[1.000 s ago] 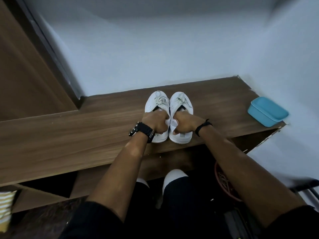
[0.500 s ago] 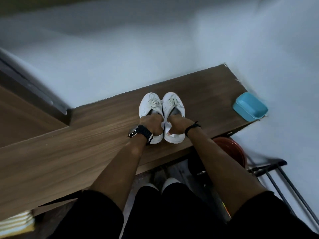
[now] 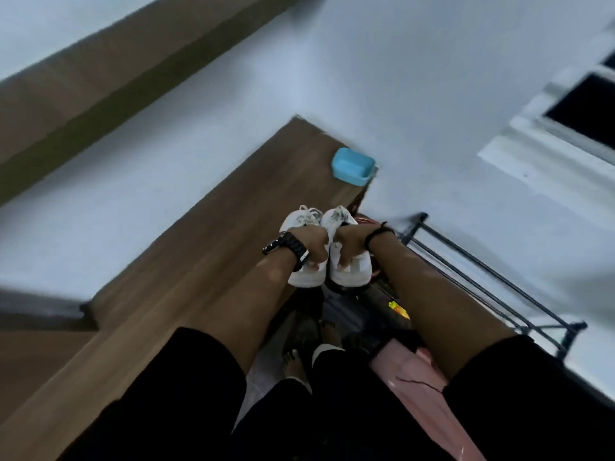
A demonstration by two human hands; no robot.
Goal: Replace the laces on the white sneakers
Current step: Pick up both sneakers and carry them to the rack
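Left sneaker (image 3: 304, 274) is gripped by left hand (image 3: 311, 242), right sneaker (image 3: 352, 272) by right hand (image 3: 349, 242), fingers curled into collars. Pair is held side by side off the wooden shelf (image 3: 206, 247) edge; blue container (image 3: 352, 166) at 12 o'clock.

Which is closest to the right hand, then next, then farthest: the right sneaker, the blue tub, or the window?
1. right sneaker, gripped by the right hand.
2. blue tub, beyond the toes at the wooden top's far corner.
3. window, far upper right on the wall.
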